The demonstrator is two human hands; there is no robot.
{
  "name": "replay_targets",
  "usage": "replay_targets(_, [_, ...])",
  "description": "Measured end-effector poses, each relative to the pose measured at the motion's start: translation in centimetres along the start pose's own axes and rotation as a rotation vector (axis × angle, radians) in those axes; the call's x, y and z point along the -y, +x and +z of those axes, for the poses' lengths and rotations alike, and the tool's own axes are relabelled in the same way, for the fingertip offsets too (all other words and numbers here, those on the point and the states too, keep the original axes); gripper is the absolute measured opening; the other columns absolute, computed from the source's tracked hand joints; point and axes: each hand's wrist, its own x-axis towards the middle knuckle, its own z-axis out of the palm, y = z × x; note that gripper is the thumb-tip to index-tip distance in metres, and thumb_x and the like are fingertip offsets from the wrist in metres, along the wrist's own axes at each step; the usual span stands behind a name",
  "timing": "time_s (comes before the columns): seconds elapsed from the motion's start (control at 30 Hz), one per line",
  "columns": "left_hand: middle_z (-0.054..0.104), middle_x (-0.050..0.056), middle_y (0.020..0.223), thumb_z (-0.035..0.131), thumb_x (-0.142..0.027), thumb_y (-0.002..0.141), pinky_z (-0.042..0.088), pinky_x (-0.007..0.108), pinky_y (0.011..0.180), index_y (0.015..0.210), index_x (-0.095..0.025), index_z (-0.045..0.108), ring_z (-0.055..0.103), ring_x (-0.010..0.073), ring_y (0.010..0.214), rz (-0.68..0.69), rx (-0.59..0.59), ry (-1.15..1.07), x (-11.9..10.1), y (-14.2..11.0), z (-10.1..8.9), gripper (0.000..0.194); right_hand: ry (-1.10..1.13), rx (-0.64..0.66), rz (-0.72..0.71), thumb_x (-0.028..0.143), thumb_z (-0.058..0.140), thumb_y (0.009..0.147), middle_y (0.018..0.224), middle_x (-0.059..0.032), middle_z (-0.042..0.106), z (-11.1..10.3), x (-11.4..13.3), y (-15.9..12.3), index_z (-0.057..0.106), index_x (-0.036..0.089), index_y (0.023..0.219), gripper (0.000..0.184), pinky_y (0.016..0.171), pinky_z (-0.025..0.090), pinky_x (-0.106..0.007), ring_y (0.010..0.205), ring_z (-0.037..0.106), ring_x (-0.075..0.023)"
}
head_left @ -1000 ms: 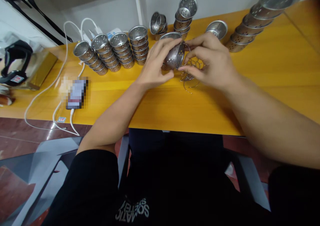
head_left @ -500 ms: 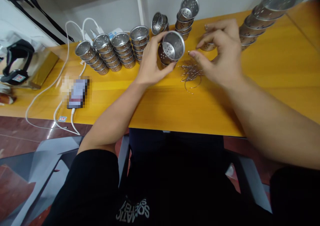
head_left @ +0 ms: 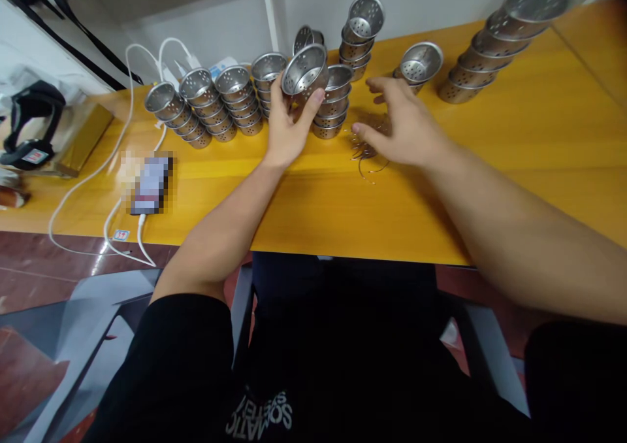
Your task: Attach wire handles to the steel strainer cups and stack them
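Observation:
My left hand [head_left: 288,129] is closed around a perforated metal cup [head_left: 304,72], which is tilted with its mouth facing up. This cup is beside the upper part of a stack of similar cups [head_left: 332,106]; whether they touch I cannot tell. My right hand [head_left: 404,119] has its fingers apart and hovers over a small tangle of thin bent metal wires [head_left: 363,149], partly hiding it. Nothing shows between its fingers. Just beyond the right hand stands another perforated cup [head_left: 421,64], nested on one below.
Several cup stacks [head_left: 235,93] line the left, with more at the back [head_left: 360,38] and a tall leaning one at right [head_left: 482,54]. A phone [head_left: 153,185] with white cables lies left on the yellow table [head_left: 343,214]. A black headset [head_left: 34,123] rests farther left.
My left hand has shifted left with the cup, uncovering the stack behind it. My right hand has moved left and lower toward the wires, its fingers spreading and revealing the cup beyond.

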Motion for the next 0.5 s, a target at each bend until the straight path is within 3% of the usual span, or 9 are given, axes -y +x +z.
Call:
replay_targets(0.1, [0.079,0.007,0.180,0.062,-0.123,0.101,0.061,0.062,0.154,0.201,-0.056,0.034,0.073,0.0367,0.178,-0.020,0.042,-0.036,0.2,0.4,0.3,0.123,0.171,0.042,-0.099,0.096,0.069,0.119,0.214,0.0006,0.041,0.9,0.6,0.3,0.026,0.049,0.212,0.113,0.159,0.049,-0.080,0.191,0.053,-0.0500])
replay_targets(0.2, [0.081,0.009,0.179,0.060,-0.130,0.092,0.057,0.062,0.157,0.198,-0.052,0.038,0.071,0.0386,0.180,-0.074,0.002,-0.032,0.8,0.8,0.1,0.133,0.303,0.105,-0.139,0.107,0.064,0.114,0.217,0.0103,0.031,1.7,0.9,0.5,0.020,0.053,0.213,0.120,0.163,0.045,-0.079,0.198,0.045,-0.0447])
replay_targets(0.33, [0.073,0.012,0.189,0.048,-0.134,0.090,0.058,0.065,0.156,0.196,-0.047,0.036,0.070,0.0399,0.181,-0.095,-0.063,-0.029,1.7,1.2,-0.4,0.138,0.354,0.155,-0.039,0.123,0.054,0.101,0.208,0.0240,0.043,1.5,2.0,0.5,0.016,0.070,0.207,0.124,0.163,0.045,-0.075,0.198,0.044,-0.0407])
replay_targets(0.4, [0.069,0.012,0.193,0.032,-0.130,0.099,0.055,0.067,0.157,0.199,-0.048,0.030,0.066,0.0389,0.184,-0.064,-0.040,0.013,1.5,1.2,-0.5,0.130,0.362,0.168,0.013,0.125,0.054,0.095,0.200,0.0277,0.053,1.2,2.7,0.5,0.012,0.078,0.203,0.125,0.164,0.043,-0.072,0.198,0.044,-0.0398])
replay_targets(0.5, [0.069,0.011,0.191,0.022,-0.113,0.115,0.050,0.067,0.160,0.206,-0.054,0.015,0.062,0.0362,0.186,0.011,0.030,0.107,0.2,0.6,-0.6,0.108,0.373,0.155,0.015,0.125,0.059,0.092,0.201,0.0312,0.051,1.1,3.3,0.4,0.018,0.078,0.203,0.127,0.164,0.044,-0.072,0.199,0.041,-0.0419])
